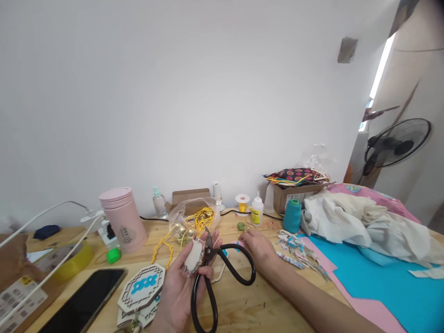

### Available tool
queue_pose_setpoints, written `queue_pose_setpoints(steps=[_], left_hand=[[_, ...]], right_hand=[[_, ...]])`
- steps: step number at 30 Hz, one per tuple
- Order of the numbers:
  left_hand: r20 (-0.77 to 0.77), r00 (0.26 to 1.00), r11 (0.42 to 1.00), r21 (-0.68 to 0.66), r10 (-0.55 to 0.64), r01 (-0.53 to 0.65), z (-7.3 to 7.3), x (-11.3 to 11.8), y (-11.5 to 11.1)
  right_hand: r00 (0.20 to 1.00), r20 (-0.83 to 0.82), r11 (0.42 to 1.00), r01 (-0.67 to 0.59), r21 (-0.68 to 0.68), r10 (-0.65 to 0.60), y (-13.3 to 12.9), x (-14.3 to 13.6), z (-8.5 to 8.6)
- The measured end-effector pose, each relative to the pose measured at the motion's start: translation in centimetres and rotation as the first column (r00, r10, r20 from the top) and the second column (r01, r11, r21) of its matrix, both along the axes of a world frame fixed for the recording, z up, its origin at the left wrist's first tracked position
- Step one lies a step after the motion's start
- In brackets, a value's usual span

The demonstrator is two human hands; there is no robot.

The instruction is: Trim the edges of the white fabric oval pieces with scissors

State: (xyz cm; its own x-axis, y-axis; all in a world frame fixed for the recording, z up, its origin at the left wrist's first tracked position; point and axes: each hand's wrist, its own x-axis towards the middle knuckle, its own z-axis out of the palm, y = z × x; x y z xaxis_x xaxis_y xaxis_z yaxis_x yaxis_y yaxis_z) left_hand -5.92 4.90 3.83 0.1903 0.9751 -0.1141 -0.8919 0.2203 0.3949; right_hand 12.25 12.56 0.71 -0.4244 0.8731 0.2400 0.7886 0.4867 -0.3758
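Observation:
My left hand point(176, 277) is closed around a small padded piece point(194, 257) with a white face and a patterned gathered edge. The same hand holds a pair of scissors point(210, 252) with large black loop handles, its blades spread slightly and pointing away from me. My right hand point(258, 249) rests low over the table, fingers bent and drawn together beside a small green bundle point(241, 226); what its fingertips hold, if anything, is hidden. Pale cut shapes with blue parts lie partly hidden behind the scissors.
Octagonal wooden lattice plaques point(142, 289) and a phone point(85, 303) lie at left, near a pink canister point(123, 219). Along the back stand a glue bottle point(257, 210), a yellow thread spool point(242, 203) and a teal thread cone point(292, 216). Blue sheets point(381, 296) and white cloth point(360, 222) cover the right.

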Motion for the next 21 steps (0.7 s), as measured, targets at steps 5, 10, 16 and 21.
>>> queue_pose_setpoints(steps=[5, 10, 16, 21], left_hand=[[-0.014, 1.0, 1.0, -0.009, 0.011, -0.011, -0.1, 0.0, 0.0], [-0.015, 1.0, 0.999, -0.042, 0.006, -0.006, -0.1, 0.2, 0.0], [-0.101, 0.993, 0.996, -0.07, -0.061, 0.054, -0.2, 1.4, 0.2], [-0.206, 0.976, 0.996, -0.019, 0.077, -0.083, -0.6, 1.5, 0.5]], right_hand=[[0.997, -0.064, 0.996, 0.056, 0.063, -0.052, 0.8, 0.7, 0.3], [0.989, -0.107, 0.993, 0.104, 0.049, -0.098, 1.0, 3.7, 1.7], [0.942, -0.33, 0.994, 0.033, -0.101, -0.065, -0.4, 4.8, 3.7], [0.875, -0.41, 0.965, -0.218, 0.143, 0.259, -4.9, 0.2, 3.0]])
